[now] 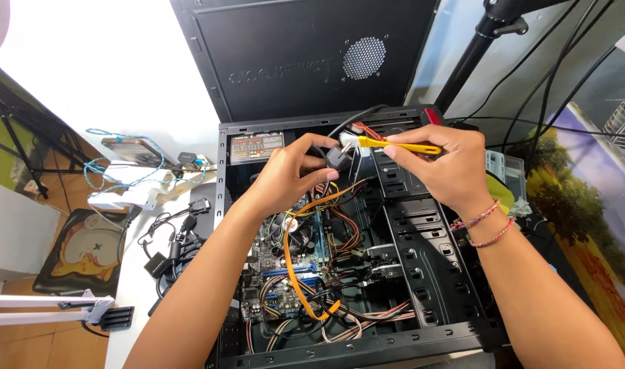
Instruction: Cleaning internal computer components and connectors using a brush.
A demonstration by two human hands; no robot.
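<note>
A white worktop (pixel 107 89) carries an open black computer case (pixel 428 273), with its side panel (pixel 305 55) propped behind, loose cables (pixel 169 239) to the left and a wooden floor below. The left hand (pixel 288 174) has its fingers clamped on a dark grey plug (pixel 339 158) above the motherboard (pixel 292 273). The right hand (pixel 449 167) pinches a yellow-handled tool (pixel 401 145), its tip at a white connector (pixel 348 141) just beside the plug.

Rectangular label (pixel 256 147) (grey, orange-banded) on power supply (pixel 238 164), case's upper-left corner.
</note>
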